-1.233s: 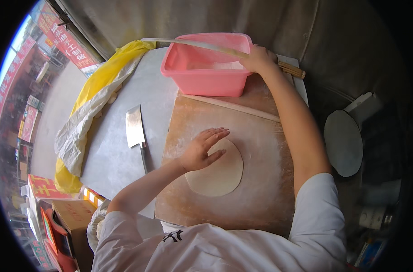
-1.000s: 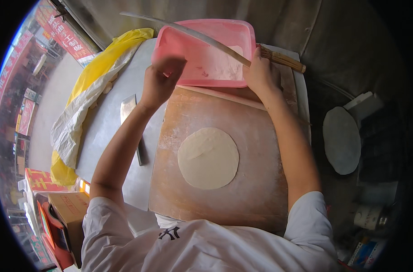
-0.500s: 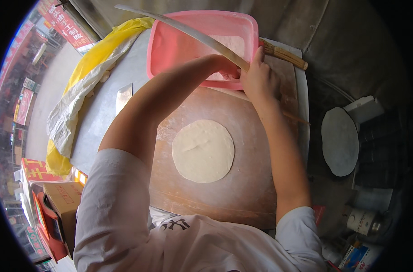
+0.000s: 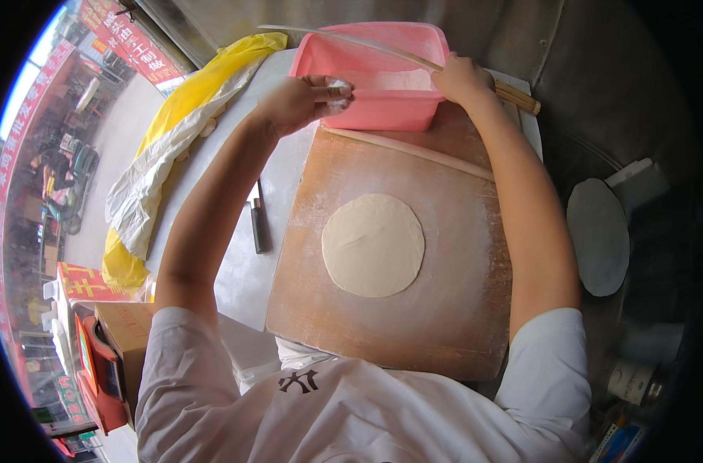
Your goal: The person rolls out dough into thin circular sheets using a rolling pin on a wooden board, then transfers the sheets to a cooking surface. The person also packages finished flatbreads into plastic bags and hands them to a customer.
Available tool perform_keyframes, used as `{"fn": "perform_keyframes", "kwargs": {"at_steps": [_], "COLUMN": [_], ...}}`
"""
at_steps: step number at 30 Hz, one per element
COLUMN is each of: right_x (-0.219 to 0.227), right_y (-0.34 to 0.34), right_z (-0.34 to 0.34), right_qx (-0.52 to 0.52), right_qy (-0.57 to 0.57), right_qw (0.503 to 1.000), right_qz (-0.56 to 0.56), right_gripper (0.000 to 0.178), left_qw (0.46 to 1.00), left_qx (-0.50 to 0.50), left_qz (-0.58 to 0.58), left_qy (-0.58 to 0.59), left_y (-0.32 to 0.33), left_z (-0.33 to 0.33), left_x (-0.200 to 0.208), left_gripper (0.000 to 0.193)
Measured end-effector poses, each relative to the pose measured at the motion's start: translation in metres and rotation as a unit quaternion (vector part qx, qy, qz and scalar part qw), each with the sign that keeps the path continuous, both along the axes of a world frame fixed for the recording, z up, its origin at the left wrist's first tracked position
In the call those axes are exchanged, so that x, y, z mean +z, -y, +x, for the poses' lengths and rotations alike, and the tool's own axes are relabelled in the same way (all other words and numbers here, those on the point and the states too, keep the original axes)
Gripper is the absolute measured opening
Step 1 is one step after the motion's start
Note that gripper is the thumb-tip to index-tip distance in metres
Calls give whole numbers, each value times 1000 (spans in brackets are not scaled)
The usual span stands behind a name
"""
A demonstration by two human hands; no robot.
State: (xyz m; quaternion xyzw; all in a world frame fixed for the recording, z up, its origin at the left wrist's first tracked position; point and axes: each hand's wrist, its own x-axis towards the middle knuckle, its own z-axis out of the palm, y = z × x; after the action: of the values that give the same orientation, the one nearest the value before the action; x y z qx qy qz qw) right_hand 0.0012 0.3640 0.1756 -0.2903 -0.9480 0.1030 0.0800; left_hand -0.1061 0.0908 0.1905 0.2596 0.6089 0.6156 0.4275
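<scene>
One bare left hand (image 4: 293,104) hangs at the near left corner of a pink rectangular plastic tub (image 4: 382,116), its fingers and thumb drawn together on a little white powder (image 4: 338,86). More of that powder lies inside the tub. The bare right hand (image 4: 465,80), at the tub's right end, has its fingers curled round a long, slim, pale stick (image 4: 367,46) that slants over the opening; where its other end stops seems hidden by the forearm. A tan bamboo bundle (image 4: 521,99) shows just beyond that hand.

Nearer the body, a flat, round, cream-coloured sheet of dough (image 4: 373,247) lies on the floury brown wooden board (image 4: 390,332), with neither hand touching it. A thin pale wooden rod (image 4: 413,152) lies across the board's far part, just before the tub. Left of the board, a black-handled knife (image 4: 259,225) rests on the grey metal tabletop (image 4: 242,285), partly behind the left forearm.
</scene>
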Motion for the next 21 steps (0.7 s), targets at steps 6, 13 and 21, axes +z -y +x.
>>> {"fn": "perform_keyframes", "kwargs": {"at_steps": [6, 13, 21], "right_x": [18, -18, -176], "right_y": [2, 48, -2], "right_z": [2, 117, 195], "right_qx": [4, 196, 36], "right_qy": [66, -432, -211], "right_qw": [998, 848, 960], "right_qz": [-14, 236, 178], "right_gripper": [80, 40, 60], "left_qw": [956, 837, 748], "left_qx": [-164, -58, -107], "left_qz": [-231, -317, -169], "left_qy": [-72, -442, -633], "left_y": [40, 59, 94], "left_z": [130, 172, 253], "left_x": [-65, -71, -158], "left_gripper": [24, 28, 84]}}
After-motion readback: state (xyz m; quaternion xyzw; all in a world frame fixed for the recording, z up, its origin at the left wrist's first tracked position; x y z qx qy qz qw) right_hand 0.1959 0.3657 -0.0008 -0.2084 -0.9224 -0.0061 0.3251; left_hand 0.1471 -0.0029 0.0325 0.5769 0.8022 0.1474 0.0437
